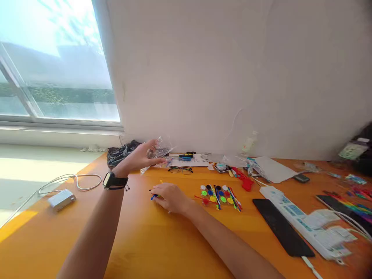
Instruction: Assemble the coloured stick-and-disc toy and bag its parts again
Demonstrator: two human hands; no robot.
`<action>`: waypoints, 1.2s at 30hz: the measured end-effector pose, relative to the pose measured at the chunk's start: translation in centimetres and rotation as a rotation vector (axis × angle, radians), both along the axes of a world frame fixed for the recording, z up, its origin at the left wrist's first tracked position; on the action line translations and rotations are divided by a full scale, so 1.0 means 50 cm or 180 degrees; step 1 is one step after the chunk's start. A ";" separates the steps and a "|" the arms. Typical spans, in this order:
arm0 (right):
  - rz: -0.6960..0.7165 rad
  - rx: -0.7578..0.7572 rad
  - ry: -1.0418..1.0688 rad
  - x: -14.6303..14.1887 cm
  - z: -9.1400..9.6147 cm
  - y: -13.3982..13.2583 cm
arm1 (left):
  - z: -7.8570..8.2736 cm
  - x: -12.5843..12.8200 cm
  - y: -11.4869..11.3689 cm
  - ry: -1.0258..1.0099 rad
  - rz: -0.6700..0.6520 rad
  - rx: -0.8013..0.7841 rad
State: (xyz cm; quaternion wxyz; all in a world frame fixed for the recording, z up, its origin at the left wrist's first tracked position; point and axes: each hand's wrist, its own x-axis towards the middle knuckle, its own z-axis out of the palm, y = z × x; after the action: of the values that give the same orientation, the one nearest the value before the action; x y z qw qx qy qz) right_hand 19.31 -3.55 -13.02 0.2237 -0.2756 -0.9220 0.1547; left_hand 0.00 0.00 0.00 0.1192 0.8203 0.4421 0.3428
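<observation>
My left hand [144, 155], with a dark watch [107, 179] on its wrist, is raised near the wall and pinches a crinkled clear plastic bag [161, 147]. My right hand [170, 196] rests low over the orange-brown table [162, 244]. Its fingers are closed around small coloured plastic pieces [154, 197]; blue, black and yellow ends stick out, and the rest is hidden. To its right lie two groups of coloured plastic discs and thin sticks: a left group [208, 195] and a right group [226, 195].
Eyeglasses [180, 169] lie beyond my right hand. A black plastic bag [120, 153] sits by the wall. On the right are a red tool [244, 179], a black phone [281, 224] and a white power strip [302, 223]. A white charger [61, 199] with a cable is on the left.
</observation>
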 end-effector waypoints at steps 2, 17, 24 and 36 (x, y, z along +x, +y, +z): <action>-0.0194 -0.0195 0.0208 0.002 0.003 0.002 | -0.002 -0.004 0.000 0.0000 0.0011 0.0034; -0.0047 -0.0050 -0.0078 -0.002 0.011 -0.011 | -0.010 -0.021 0.006 0.0128 0.0024 -0.0128; -0.0162 0.0652 -0.0507 -0.041 -0.041 -0.043 | -0.008 -0.014 0.002 0.0152 -0.0048 -0.0147; -0.0133 -0.0054 0.0138 -0.038 -0.038 -0.028 | 0.000 -0.012 -0.006 0.0160 0.0027 -0.0160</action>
State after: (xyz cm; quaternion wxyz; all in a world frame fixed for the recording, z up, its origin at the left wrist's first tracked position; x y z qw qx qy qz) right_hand 17.41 -4.97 -14.94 0.2444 -0.2932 -0.9097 0.1637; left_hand -0.59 -0.28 -0.02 0.1272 0.8235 0.4570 0.3113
